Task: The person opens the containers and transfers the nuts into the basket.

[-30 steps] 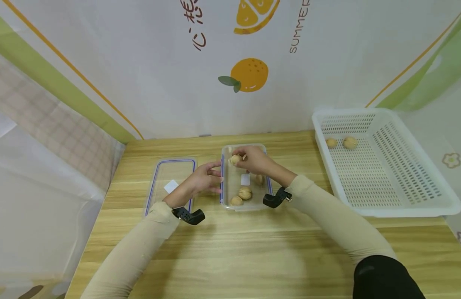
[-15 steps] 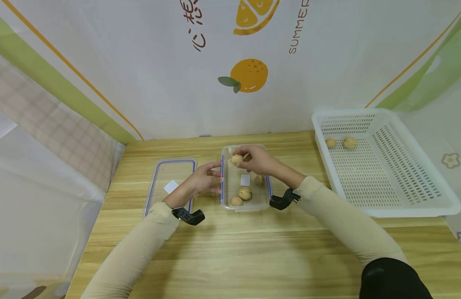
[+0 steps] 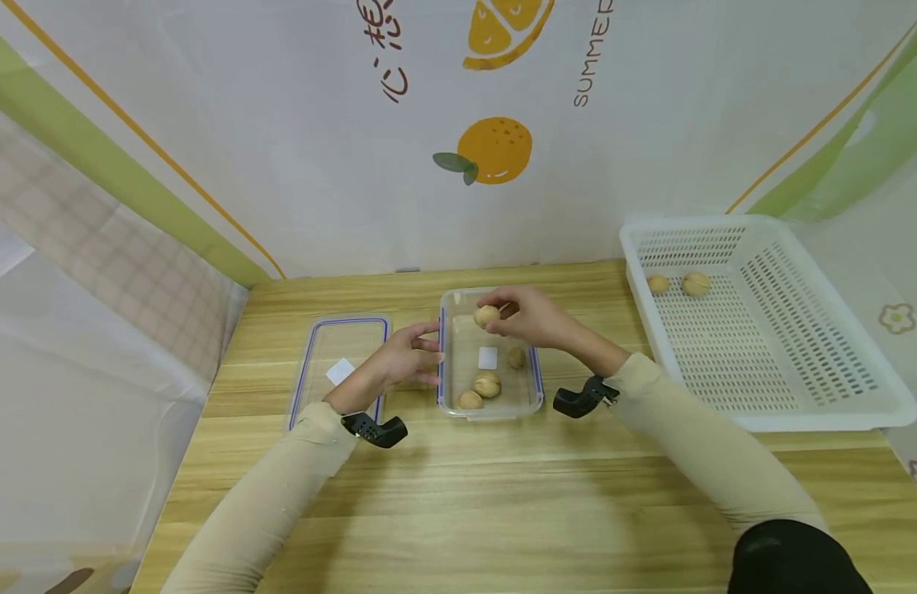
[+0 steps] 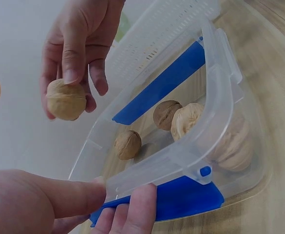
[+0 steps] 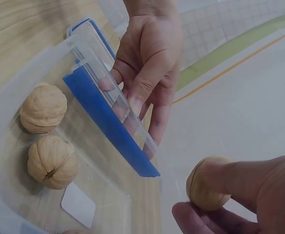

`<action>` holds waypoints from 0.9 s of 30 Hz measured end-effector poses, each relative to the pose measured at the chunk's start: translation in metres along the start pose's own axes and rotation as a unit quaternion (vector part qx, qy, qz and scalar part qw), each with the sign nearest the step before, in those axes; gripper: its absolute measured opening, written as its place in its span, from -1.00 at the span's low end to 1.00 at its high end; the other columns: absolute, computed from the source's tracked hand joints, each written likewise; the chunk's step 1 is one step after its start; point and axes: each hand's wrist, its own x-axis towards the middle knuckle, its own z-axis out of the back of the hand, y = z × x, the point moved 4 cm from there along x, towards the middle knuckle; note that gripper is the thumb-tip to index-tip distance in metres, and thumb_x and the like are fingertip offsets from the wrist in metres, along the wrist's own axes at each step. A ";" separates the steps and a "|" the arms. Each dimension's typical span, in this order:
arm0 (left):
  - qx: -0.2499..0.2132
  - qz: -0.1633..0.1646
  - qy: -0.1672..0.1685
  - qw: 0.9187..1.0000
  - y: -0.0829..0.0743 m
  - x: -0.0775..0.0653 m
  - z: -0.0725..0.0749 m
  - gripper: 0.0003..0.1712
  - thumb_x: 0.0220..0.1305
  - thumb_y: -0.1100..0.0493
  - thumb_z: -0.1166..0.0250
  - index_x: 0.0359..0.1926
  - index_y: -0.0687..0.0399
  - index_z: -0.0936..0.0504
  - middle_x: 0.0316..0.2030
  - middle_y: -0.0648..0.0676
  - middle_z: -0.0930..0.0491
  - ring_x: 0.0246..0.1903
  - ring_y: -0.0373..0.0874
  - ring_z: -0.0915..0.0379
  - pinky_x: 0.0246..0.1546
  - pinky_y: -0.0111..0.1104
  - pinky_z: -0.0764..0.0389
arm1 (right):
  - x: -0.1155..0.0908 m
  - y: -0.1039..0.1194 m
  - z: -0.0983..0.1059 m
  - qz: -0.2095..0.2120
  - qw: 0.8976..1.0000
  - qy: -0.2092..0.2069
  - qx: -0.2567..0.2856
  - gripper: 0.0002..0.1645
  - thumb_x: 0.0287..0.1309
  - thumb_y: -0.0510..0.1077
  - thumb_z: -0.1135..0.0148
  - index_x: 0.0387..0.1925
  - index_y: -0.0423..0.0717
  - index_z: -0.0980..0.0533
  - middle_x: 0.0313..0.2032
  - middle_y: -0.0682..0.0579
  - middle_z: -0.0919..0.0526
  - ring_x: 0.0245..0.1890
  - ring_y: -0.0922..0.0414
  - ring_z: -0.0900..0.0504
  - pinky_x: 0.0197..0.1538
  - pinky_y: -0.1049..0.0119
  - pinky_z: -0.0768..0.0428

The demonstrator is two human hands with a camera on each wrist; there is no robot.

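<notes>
My right hand point(image 3: 536, 320) pinches a pale walnut point(image 3: 487, 317) between thumb and fingers above the far part of the clear food container point(image 3: 528, 408). In the left wrist view the pinched walnut point(image 4: 66, 100) hangs above the rim, apart from it. My left hand point(image 3: 406, 356) holds the container's left side, thumb by the edge and fingers at the blue-trimmed wall point(image 4: 186, 200). Several walnuts lie inside the container, such as one walnut point(image 3: 488, 384) near its front and a darker walnut point(image 3: 516, 357) by its right wall. A white square label point(image 5: 79, 204) shows at its bottom.
A clear lid with a blue seal point(image 3: 387, 324) lies on the wooden table point(image 3: 458, 511), partly under my left hand and wrist. At right stands a white perforated basket point(image 3: 785, 355) with two walnuts point(image 3: 697, 284) at its far left. A printed curtain hangs behind.
My right hand has moved a little to the right with the walnut still pinched, and its forearm has shifted right too. The left hand and the container stay in place.
</notes>
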 end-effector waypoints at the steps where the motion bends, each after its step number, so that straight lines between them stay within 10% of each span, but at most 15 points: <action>1: 0.001 0.001 0.000 1.000 0.000 0.000 0.000 -0.22 0.44 0.47 -0.16 0.58 0.21 -0.09 0.15 0.36 -0.34 -0.16 -0.02 -0.52 -0.19 -0.24 -0.83 | -0.001 -0.001 0.001 -0.001 1.000 -0.002 -0.002 -0.51 0.26 -0.34 -0.37 0.22 -0.30 -0.55 0.09 -0.20 -0.63 -0.03 -0.06 -0.68 -0.01 0.15 -0.76; 27: -0.004 0.014 -0.006 1.000 0.002 0.001 0.000 -0.22 0.44 0.47 -0.16 0.58 0.16 -0.12 0.14 0.32 -0.34 -0.14 0.00 -0.50 -0.14 -0.22 -0.82 | -0.029 -0.004 0.046 -0.018 0.999 -0.024 -0.032 -0.51 0.30 -0.29 -0.36 0.24 -0.26 -0.55 0.21 -0.22 -0.57 0.09 -0.13 -0.63 0.10 -0.01 -0.68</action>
